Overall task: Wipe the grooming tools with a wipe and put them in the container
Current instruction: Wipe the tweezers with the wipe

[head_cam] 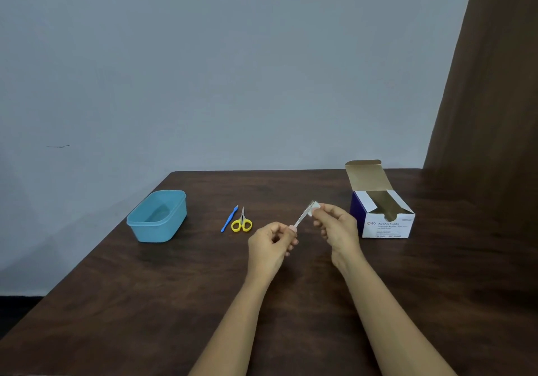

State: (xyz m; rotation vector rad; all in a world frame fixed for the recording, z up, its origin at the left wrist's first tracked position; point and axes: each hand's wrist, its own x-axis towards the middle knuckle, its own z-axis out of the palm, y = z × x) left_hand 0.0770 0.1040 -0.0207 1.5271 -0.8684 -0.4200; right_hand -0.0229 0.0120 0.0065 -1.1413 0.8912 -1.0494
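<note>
Table (174, 303): dark wood grain, flat, low sheen; carries everything below.
Left hand (272, 243): right of the container and nearer the viewer, raised off the table. Fingers curled, thumb and forefinger pinch the pink end of the metal tool.
Right hand (337, 227): further right of the container. Fingertips pinch the wipe closed around the tool's far tip.
Metal tool (302, 217): held between both hands, slanting up and away. Slim, flat, bright steel; tweezers by the look, not certain. Judged light, stiff and slick once wet, so the pink end is the place to hold.
Wipe (314, 209): small white square, folded over the tip. Judged soft, limp and damp, likely to slide off without a firm pinch.
Scissors (241, 224): lying flat just right of the container, not yet wiped. Yellow plastic loops, short steel blades pointing away. Take by the loops; the points are sharp.
Blue pick (229, 219): just beside the scissors, on the container side. Thin plastic stick, very light, likely to roll.
Container (157, 231): pale blue plastic tub, rounded corners, lidless, no tools inside.
Swab box (387, 225): well right of the container, white and navy card, flap up.
</note>
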